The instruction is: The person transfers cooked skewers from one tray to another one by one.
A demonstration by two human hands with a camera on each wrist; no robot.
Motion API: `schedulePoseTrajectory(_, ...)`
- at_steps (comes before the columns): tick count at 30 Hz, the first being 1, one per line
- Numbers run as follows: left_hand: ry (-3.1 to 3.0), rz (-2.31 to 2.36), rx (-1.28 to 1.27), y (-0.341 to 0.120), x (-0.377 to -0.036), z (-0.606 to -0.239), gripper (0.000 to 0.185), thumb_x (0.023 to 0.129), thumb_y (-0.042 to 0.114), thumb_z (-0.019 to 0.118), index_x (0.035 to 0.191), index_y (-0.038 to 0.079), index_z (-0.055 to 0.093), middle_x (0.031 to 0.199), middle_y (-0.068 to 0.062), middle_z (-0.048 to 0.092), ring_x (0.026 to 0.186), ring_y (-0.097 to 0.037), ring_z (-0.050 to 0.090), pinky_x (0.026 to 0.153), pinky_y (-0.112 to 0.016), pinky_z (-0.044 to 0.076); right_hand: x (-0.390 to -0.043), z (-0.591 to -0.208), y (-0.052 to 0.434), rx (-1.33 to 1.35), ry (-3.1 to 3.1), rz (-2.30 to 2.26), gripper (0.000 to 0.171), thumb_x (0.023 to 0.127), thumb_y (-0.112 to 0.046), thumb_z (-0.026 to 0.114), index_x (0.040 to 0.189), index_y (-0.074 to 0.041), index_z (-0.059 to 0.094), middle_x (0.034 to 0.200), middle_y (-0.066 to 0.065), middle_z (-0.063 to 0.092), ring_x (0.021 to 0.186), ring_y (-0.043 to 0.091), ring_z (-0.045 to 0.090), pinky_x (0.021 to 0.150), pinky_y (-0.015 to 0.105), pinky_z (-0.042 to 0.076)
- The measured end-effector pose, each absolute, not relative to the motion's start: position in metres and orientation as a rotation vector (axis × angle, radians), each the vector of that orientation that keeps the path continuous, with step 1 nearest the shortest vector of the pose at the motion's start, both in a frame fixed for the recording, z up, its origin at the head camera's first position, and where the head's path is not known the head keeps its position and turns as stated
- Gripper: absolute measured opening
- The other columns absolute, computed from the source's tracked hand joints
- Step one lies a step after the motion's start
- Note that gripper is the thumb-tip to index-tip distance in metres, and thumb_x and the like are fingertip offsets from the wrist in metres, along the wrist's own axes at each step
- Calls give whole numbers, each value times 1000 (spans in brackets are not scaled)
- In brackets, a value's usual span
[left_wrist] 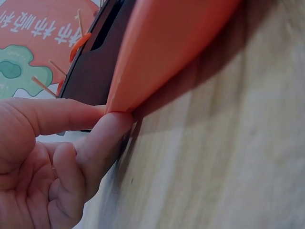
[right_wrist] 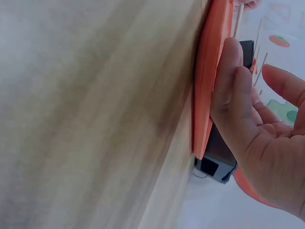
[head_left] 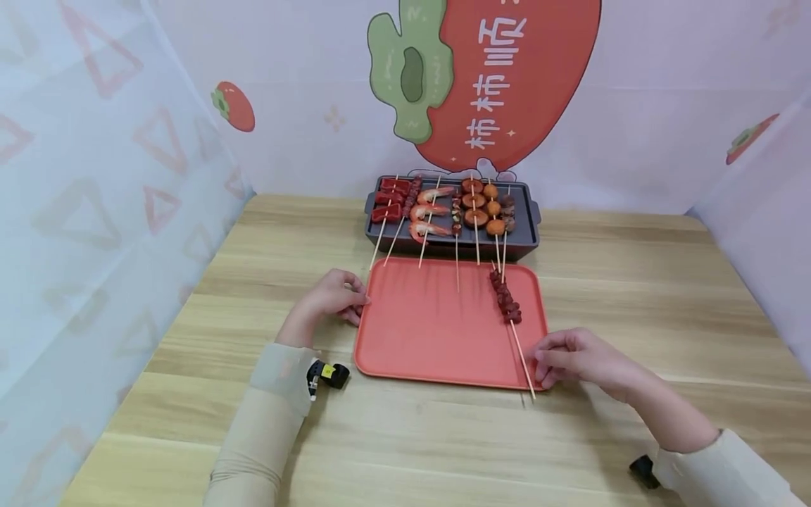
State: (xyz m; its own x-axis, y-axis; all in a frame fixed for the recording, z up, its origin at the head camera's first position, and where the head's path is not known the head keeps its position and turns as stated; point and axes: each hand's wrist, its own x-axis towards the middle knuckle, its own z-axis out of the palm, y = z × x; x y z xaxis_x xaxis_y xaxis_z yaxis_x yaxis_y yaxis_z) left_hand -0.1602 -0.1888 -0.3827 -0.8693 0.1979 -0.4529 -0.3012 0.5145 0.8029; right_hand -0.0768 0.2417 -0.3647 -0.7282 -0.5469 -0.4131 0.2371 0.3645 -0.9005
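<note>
An orange-red tray [head_left: 437,324] lies in front of the grill, and its near left rim [left_wrist: 143,62] is pinched between thumb and forefinger of my left hand [head_left: 336,292]. At the tray's right edge, near the front corner, is my right hand [head_left: 579,358]. In the right wrist view its fingers [right_wrist: 228,81] rest against the tray's side, the thumb [right_wrist: 283,83] standing apart from them. One skewer of dark red meat pieces [head_left: 506,298] lies on the right part of the tray, its stick crossing the front rim beside the right fingertips.
A dark rectangular grill pan [head_left: 531,229] stands behind the tray, several skewers across it, among them prawns [head_left: 431,212] and orange balls [head_left: 495,227]. Their sticks jut over the tray's back rim. Printed cloth walls [head_left: 304,84] enclose the wooden table [head_left: 209,317].
</note>
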Motion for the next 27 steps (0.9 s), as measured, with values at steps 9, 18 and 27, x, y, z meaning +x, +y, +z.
schedulePoseTrajectory(9,2251,1328,-80,-191,-160,-386,12,95,5,62,99,-6,58,74,-7,64,52,-11,65,50,-23,53,-114,-355,249,-91,1896,-1733,17,103,-13,53,109,-7,68,89,-2,74,84,12,72,81,26,58)
schedulePoseTrajectory(18,2238,1330,-86,-190,-162,-385,12,96,5,62,100,-5,58,73,-7,64,52,-11,65,49,-21,50,-153,-341,245,60,1716,-1940,22,104,-17,52,98,-19,73,97,0,74,90,12,72,82,20,57)
schedulePoseTrajectory(27,2234,1319,-89,-190,-162,-385,10,96,6,61,98,-3,58,71,-5,64,51,-10,65,47,-20,48,-170,-343,228,71,1694,-1936,21,105,-23,51,113,-12,66,103,-2,73,97,8,71,84,17,54)
